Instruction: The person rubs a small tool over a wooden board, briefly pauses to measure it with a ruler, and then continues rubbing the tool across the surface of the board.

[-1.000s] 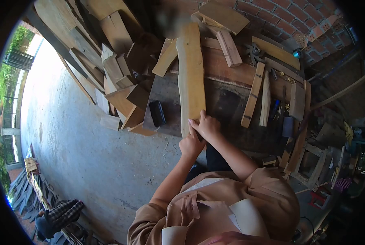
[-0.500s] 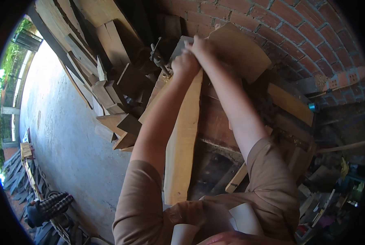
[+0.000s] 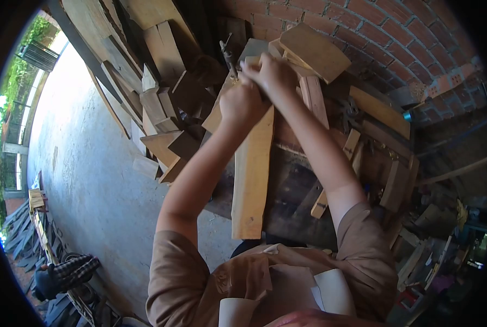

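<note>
A long pale board (image 3: pixel 251 180) lies lengthwise on the dark workbench (image 3: pixel 295 185), its near end toward my body. Over its far end, my left hand (image 3: pixel 241 102) is closed, with the fingers wrapped round something I cannot make out. My right hand (image 3: pixel 271 73) is beside it, a little farther off and to the right, also closed; what it grips is hidden. A metal clamp (image 3: pixel 228 57) stands upright just left of my hands. Wood blocks (image 3: pixel 314 101) lie to the right of them.
Cut wood pieces (image 3: pixel 162 109) are piled at the left, over the concrete floor (image 3: pixel 91 163). A brick wall (image 3: pixel 396 43) rises behind the bench. A thick board (image 3: pixel 314 49) sits at the back. Another person (image 3: pixel 64 278) is at the lower left.
The view has shifted, and my body is farther back from the board's near end. Both hands have come a little nearer to me along the board. More of the bench's right side shows.
</note>
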Tool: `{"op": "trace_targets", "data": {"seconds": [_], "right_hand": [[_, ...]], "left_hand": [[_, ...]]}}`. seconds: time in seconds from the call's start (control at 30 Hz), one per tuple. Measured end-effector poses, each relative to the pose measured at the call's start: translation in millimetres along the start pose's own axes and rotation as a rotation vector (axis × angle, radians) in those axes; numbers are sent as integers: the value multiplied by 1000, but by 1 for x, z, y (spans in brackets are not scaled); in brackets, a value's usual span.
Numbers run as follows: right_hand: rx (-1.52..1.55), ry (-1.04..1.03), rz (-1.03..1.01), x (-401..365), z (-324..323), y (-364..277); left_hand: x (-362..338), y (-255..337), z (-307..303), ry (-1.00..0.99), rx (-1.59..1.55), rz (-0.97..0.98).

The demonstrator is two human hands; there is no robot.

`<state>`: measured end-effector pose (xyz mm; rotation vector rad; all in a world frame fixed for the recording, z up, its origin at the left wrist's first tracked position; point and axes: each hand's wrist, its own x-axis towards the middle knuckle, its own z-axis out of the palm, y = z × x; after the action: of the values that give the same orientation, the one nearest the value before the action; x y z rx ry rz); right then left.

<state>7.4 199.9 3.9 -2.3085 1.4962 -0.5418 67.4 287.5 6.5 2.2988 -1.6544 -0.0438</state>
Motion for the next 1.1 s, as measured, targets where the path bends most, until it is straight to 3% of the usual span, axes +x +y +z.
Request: {"op": "trace_targets", "data": {"seconds": [0.17, 0.3, 0.4, 0.5, 0.7, 0.73, 0.77, 0.87, 0.93, 1.07, 1.1], "right_hand": [[28, -208, 52, -185, 68, 7], [35, -230, 116, -307, 104, 14], [104, -104, 66, -356, 116, 20], [121, -86, 41, -352, 117, 24], [128, -50, -27, -274, 118, 34], [125, -22, -31, -252, 120, 37], [121, 8, -37, -228, 122, 43], [84, 37, -52, -140, 131, 61], [27, 81, -41, -66, 134, 69], [-42, -212, 39, 94, 118, 76], [-83, -254, -6, 130, 108, 78]], "left_hand": [[-183, -36, 43, -293, -64, -81], [-298, -44, 57, -438, -88, -134], [-346, -50, 75, -435, -59, -92], [-348, -49, 83, -411, -35, -73], [-271, -46, 95, -413, -77, -156], [-251, -46, 101, -330, -40, -109], [-228, -45, 107, -245, -4, -63], [-134, -35, 111, -318, 38, -107], [-62, -32, 118, -235, -26, -115], [99, -28, 137, -293, -45, -225], [134, -25, 133, -316, -2, -167]]}}
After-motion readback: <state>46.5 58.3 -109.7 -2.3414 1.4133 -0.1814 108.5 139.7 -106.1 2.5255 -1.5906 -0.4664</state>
